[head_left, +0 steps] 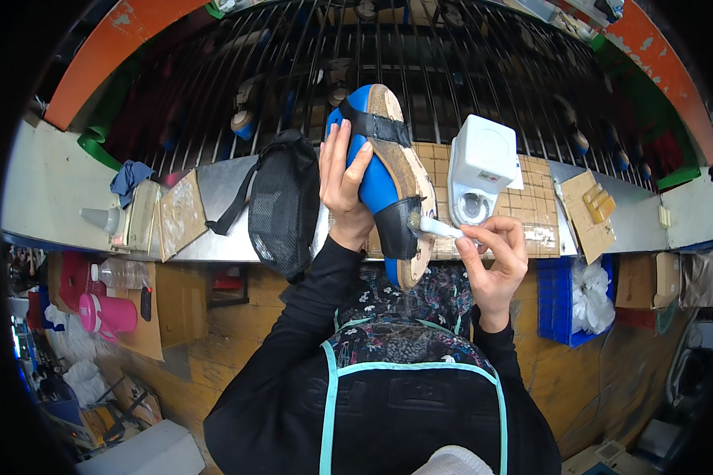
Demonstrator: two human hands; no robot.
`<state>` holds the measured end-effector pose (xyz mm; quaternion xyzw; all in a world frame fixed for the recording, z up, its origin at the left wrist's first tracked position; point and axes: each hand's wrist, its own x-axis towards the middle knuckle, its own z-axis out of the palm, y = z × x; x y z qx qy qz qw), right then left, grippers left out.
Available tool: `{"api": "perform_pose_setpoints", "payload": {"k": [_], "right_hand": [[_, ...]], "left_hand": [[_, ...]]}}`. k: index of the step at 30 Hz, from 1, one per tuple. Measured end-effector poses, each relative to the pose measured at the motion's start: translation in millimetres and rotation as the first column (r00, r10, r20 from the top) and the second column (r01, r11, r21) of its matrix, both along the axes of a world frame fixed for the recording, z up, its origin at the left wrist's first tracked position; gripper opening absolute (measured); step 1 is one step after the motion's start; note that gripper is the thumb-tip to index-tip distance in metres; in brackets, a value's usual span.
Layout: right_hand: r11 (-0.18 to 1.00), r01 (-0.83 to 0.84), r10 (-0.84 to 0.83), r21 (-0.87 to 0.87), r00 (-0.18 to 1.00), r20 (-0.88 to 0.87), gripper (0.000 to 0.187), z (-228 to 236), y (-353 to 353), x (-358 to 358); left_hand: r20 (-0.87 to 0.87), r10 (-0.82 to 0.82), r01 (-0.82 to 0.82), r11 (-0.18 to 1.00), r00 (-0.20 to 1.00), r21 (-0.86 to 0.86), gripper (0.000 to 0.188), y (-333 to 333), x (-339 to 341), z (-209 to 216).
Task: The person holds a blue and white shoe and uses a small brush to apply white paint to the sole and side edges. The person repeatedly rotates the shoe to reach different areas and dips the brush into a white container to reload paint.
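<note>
My left hand is closed round a sandal on a blue shoe last. The sandal is tilted on its side, toe end away from me, with black straps and a cork-coloured layer along the pale sole. Between the thumb and fingers of my right hand is a slim brush with a white handle. Its tip meets the sandal's edge near the lower black strap. Just beyond my right hand stands a white dispenser with a small round cup at its near side.
A black mesh bag lies left of the sandal. Patterned cardboard covers part of the metal bench. Behind it, a rack of dark rods spans the far side. Below right hangs a blue crate; a pink jug sits lower left.
</note>
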<state>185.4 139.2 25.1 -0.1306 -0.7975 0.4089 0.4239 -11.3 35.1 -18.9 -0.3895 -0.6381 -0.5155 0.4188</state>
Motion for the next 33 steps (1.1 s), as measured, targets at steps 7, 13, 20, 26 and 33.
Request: {"api": "perform_pose_setpoints", "payload": {"k": [7,13,20,26,33], "right_hand": [[0.999,-0.011,0.01,0.047,1.0,0.021,0.021,-2.4,3.2,5.1],[0.991,-0.102,0.102,-0.087,0.995,-0.001,0.019,1.8,2.8,11.5],[0.965,-0.096,0.092,-0.243,0.995,-0.028,0.013,-0.4,-10.8,8.6],[0.985,-0.005,0.008,-0.17,1.0,0.013,0.013,0.5,-13.8,-0.4],[0.995,0.095,-0.095,0.028,0.995,-0.011,0.016,0.3,-11.3,-8.4]], "left_hand": [[0.083,0.037,-0.032,0.998,0.996,-0.058,0.045,-1.0,0.5,5.2],[0.163,0.043,-0.026,0.995,0.986,-0.101,0.047,-1.6,-1.1,8.0],[0.257,0.076,-0.037,0.987,0.963,-0.156,0.052,-4.5,-0.9,6.8],[0.264,0.115,-0.073,0.983,0.958,-0.166,0.055,-5.7,-0.2,2.8],[0.236,0.138,-0.097,0.979,0.962,-0.177,0.055,-8.0,-4.9,-0.5]]}}
